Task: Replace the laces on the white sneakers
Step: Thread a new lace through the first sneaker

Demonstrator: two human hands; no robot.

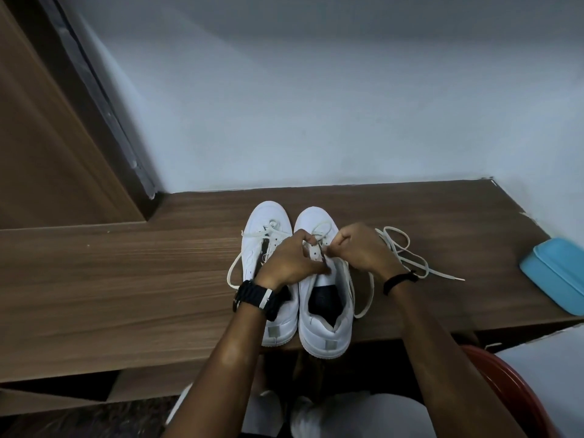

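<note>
Two white sneakers stand side by side on the wooden table (126,279), toes pointing away from me. The left sneaker (267,216) has a loose white lace trailing off its left side. My left hand (290,260), with a black watch on the wrist, grips the eyelet flap of the right sneaker (325,324). My right hand (363,251), wearing a black wristband, pinches a white lace (407,257) at the right sneaker's eyelets. The rest of that lace lies in loops on the table to the right.
A light blue case (556,273) lies at the table's right edge. A grey wall runs behind the table and a wooden panel (41,137) stands at the left. A red stool (512,380) is at the lower right, beside my knees.
</note>
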